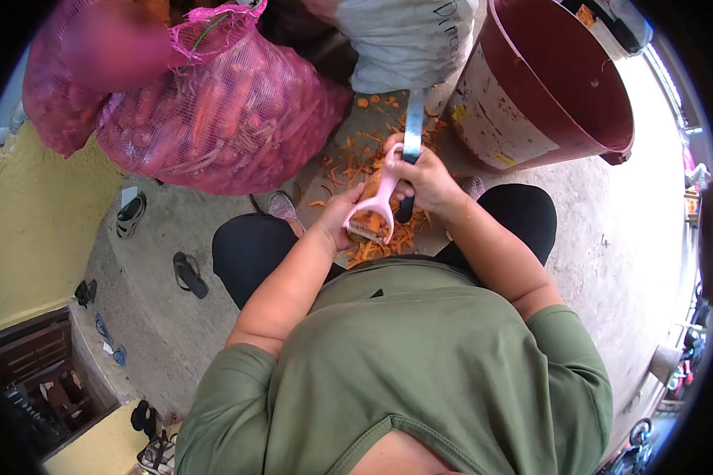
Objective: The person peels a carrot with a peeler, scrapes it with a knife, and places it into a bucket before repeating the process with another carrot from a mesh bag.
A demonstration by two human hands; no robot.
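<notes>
Left grip (338, 221): pinches the carrot (371, 187), above the floor (166, 324) well inside its left edge; loose hold may let it roll. Right grip (429, 180): clasps peeler (385, 193) and knife (413, 128) together; a slip risks a cut.

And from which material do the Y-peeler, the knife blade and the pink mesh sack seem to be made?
Y-peeler: probably plastic, smooth, pale pink, with rounded edges. Knife blade: likely steel, shown by its bright metallic shine. Mesh sack: apparently synthetic netting, an open weave with carrots visible inside.
</notes>
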